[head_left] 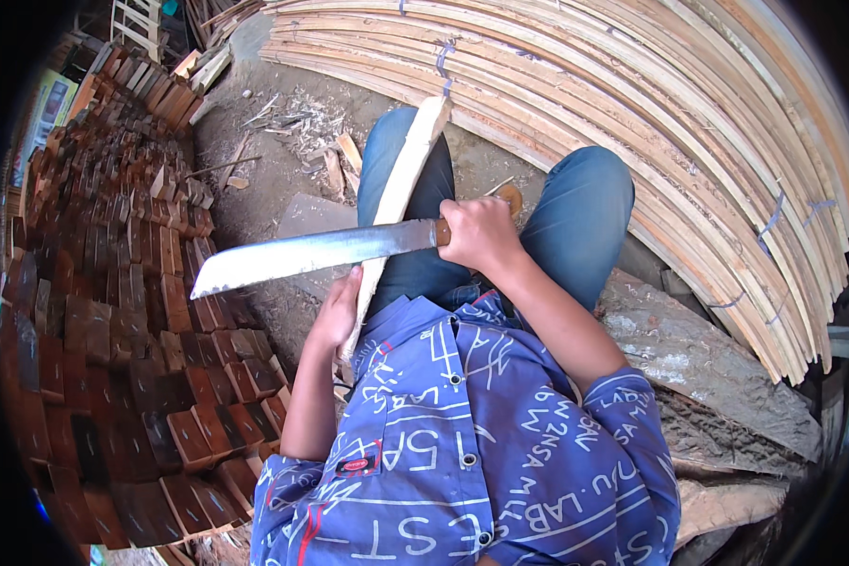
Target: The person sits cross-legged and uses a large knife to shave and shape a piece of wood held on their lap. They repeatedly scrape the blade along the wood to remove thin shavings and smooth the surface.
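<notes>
My right hand (482,232) is wrapped round the wooden handle of a machete (316,253). Its broad, shiny blade points left and lies across a pale strip of wood (407,170). That strip slants from my lap up along my left thigh, its far end near my left knee. Against the strip's lower part, just below the blade, my left hand (335,309) grips its side; the thumb shows near the blade and the other fingers are partly hidden.
Stacked dark reddish wood blocks (132,377) fill the left side. Long bundled wooden slats (575,85) curve across the far and right side. Wood shavings and offcuts (335,156) litter the dirt ground ahead. Rough timber slabs (707,354) lie beside me on the right.
</notes>
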`<state>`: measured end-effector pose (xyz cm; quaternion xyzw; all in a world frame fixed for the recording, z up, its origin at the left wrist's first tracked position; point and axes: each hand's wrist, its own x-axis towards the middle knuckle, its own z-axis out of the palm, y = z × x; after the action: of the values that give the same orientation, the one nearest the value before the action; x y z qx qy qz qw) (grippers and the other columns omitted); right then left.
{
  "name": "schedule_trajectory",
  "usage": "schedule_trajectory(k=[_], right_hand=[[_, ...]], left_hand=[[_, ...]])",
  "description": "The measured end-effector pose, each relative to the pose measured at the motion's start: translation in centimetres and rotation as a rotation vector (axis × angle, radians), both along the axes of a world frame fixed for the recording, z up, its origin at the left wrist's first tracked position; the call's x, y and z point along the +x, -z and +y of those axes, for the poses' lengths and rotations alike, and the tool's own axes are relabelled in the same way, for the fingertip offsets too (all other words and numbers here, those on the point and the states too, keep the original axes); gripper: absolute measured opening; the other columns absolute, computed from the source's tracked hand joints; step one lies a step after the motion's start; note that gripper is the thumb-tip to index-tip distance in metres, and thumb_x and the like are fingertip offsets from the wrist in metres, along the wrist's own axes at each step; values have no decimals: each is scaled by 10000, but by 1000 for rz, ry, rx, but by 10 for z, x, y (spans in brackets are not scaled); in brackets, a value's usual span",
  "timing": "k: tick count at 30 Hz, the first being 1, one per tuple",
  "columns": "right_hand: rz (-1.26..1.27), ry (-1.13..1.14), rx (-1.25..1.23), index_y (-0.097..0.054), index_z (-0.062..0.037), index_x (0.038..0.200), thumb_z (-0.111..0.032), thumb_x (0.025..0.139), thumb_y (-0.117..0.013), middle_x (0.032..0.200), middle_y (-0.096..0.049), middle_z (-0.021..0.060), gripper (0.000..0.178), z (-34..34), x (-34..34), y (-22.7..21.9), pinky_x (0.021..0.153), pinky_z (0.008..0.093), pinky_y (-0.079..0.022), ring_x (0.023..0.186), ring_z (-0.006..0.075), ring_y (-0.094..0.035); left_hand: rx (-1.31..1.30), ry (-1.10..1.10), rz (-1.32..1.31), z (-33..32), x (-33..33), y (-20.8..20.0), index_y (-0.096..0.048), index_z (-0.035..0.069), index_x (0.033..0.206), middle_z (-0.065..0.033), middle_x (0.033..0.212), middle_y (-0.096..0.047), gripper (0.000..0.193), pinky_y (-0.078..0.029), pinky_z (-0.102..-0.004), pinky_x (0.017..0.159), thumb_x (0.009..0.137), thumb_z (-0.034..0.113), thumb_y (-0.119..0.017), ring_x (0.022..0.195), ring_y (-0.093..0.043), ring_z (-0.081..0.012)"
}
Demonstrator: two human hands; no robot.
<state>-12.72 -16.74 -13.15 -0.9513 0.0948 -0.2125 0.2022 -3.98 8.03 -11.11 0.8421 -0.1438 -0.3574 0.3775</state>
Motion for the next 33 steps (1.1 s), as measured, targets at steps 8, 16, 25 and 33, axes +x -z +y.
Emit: schedule_trajectory(k=[8, 16, 25, 33], right_hand=[[284, 570, -90, -713, -40, 839, -225, 708, -642, 762, -691, 221, 237, -140, 6, -29, 679, 464, -544, 732, 356, -700], [338, 760, 147, -718, -56, 845, -271, 757, -674, 792, -681, 217, 237, -163, 1, -46, 747, 455, -518, 795, 395, -665], [192, 416, 379, -562, 8, 638, -180, 769, -755, 566, -525, 92, 299, -142, 32, -57, 558, 362, -395, 537, 182, -519], [6, 322, 1328, -494, -77, 799, -138, 861, -697, 545, -445, -25, 220, -111, 54, 17, 374, 245, -334, 398, 71, -410]], left_hand=[[-8, 166, -66, -4, 11, 9, -577, -99, 1114, -263, 998, -662, 579, -438, -384, 899, 1031, 421, -338, 987, -623, -300], [-42, 55, 132, -3, 18, -3, -602, -81, 1040, -190, 850, -645, 564, -452, -366, 818, 1030, 434, -371, 843, -578, -199], [-134, -47, -221, -52, 52, -22, -611, -63, 966, -294, 774, -622, 526, -487, -461, 680, 936, 459, -557, 755, -651, -416], [44, 20, -470, -76, 65, -17, -541, -20, 849, -282, 716, -622, 527, -504, -527, 667, 894, 501, -603, 745, -638, -465]])
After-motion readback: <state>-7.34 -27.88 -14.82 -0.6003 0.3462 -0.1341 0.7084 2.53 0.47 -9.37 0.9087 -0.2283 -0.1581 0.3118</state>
